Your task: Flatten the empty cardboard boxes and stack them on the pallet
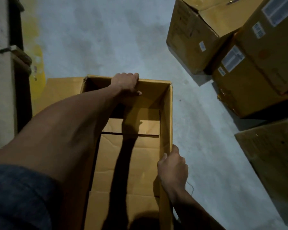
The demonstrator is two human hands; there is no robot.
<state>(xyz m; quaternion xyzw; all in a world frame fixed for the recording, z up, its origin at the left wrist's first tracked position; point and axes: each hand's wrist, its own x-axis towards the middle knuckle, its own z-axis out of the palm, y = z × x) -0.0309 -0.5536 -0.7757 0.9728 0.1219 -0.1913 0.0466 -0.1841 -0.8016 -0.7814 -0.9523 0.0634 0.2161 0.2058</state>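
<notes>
Directly below the camera, an open cardboard box (130, 163) stands on the grey concrete floor (106, 39), with its bottom flaps visible inside and one top flap (63, 90) lying outward on the left. The left hand (126, 83) grips the far rim, fingers curled over the edge and thumb inside, while the right hand (172, 168) pinches the right wall near its top edge. Closed labelled boxes (239, 52) stand on the floor to the right, well apart.

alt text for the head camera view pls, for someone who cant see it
A person leans over an open, empty cardboard box on a grey concrete floor, left hand gripping its far edge and right hand gripping its right wall. Several closed boxes with white labels are piled at the upper right.
</notes>
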